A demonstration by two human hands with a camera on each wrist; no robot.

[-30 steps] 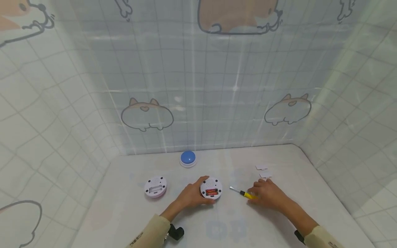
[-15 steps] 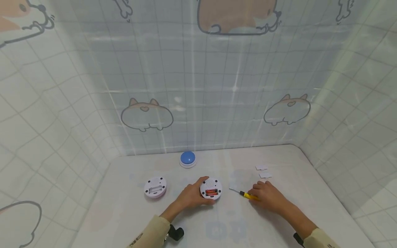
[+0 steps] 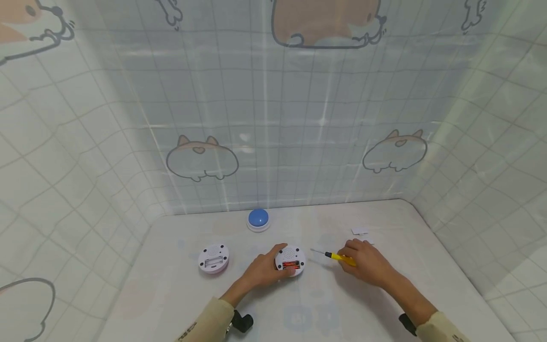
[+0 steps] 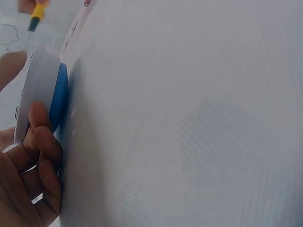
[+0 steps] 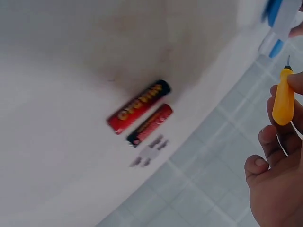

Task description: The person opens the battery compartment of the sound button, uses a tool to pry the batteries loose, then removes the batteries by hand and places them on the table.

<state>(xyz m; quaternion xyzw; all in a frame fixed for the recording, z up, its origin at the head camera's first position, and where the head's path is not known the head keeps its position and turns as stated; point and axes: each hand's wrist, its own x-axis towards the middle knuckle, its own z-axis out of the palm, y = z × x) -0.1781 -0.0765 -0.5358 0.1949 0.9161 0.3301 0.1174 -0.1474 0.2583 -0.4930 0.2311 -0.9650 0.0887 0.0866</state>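
Note:
My left hand (image 3: 261,271) grips a round white push-button device (image 3: 289,253) turned face down, its thumb lying by the battery compartment. Two red batteries (image 3: 291,264) sit in that compartment. The blue dome (image 4: 59,97) of the device shows underneath in the left wrist view. To the right, my right hand (image 3: 367,263) pinches a yellow-handled screwdriver (image 3: 339,258) above the table. Its thin metal shaft points left toward the device, with the tip a short gap away.
A second device (image 3: 213,252) lies face down at left, its battery compartment empty. An upright blue button (image 3: 258,218) stands behind. One white battery cover (image 3: 360,231) lies beyond my right hand, another mostly hidden. Two more batteries (image 5: 139,106) appear in the right wrist view.
My right hand has picked the screwdriver up off the table and brought it slightly left, nearer the device. My left thumb has shifted up onto the device's underside.

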